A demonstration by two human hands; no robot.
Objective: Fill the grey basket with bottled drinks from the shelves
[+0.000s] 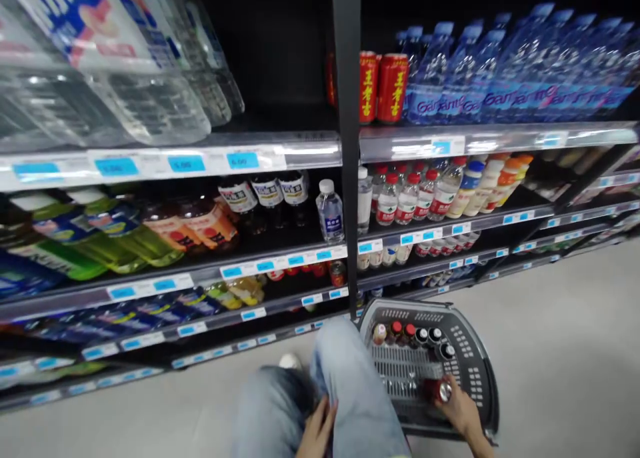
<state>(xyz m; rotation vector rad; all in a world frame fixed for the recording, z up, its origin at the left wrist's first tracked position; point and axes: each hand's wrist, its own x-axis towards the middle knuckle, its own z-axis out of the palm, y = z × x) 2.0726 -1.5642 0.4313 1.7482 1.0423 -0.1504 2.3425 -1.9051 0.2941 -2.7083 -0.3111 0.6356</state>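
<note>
My right hand (459,406) is closed round a dark red drink can (434,390) with a silver top, tilted inside a grey plastic shopping basket (487,361). Along the basket's far side stand several bottles, among them a red-capped bottle (397,329) and a black-capped bottle (447,351). Something clear, perhaps a bottle, lies on the slatted bottom near the can, too blurred to name. My left hand (317,430) rests against my jeans (350,378) between the knees, its fingers stretched out and nothing seen in them.
Drink shelves span the view, split by a black upright (347,78). Large clear bottles (145,105) stand upper left, red cans (393,88) and blue water bottles (480,71) upper right. A lone clear bottle (330,215) stands beside the upright. The pale floor (565,351) extends right.
</note>
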